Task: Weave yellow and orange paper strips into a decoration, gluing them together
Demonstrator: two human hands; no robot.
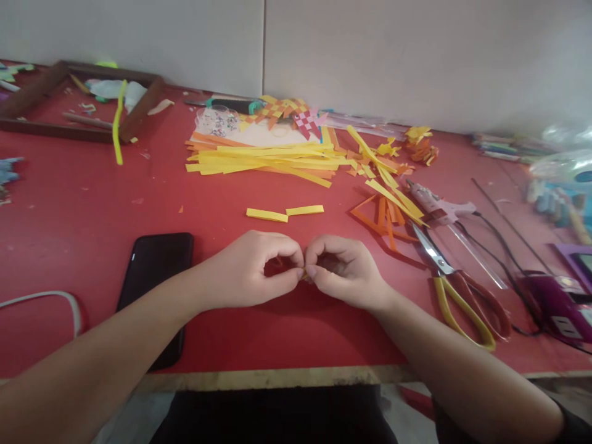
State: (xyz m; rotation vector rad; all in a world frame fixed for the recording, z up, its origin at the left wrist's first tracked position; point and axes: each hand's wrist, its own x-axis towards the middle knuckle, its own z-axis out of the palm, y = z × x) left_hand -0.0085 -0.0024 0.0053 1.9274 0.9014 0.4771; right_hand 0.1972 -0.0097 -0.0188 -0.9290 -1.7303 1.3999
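My left hand (256, 271) and my right hand (349, 271) meet low over the red table, thumbs and forefingers pinched tip to tip. Between the fingertips shows a tiny bit of a yellowish paper piece (304, 276); the fingers hide most of it. Just beyond the hands lie two short yellow paper strips (267, 215), end to end. Farther back is a pile of long yellow and orange paper strips (259, 158). A black phone (157, 265) lies partly under my left forearm.
Scissors (444, 266) with red and yellow handles and a glue gun (437, 203) with its cord lie at right. Orange strips (383, 216) are beside them. Woven paper fish (282, 111) and a cutter (234, 105) sit at the back. A brown wooden frame (50, 128) stands back left.
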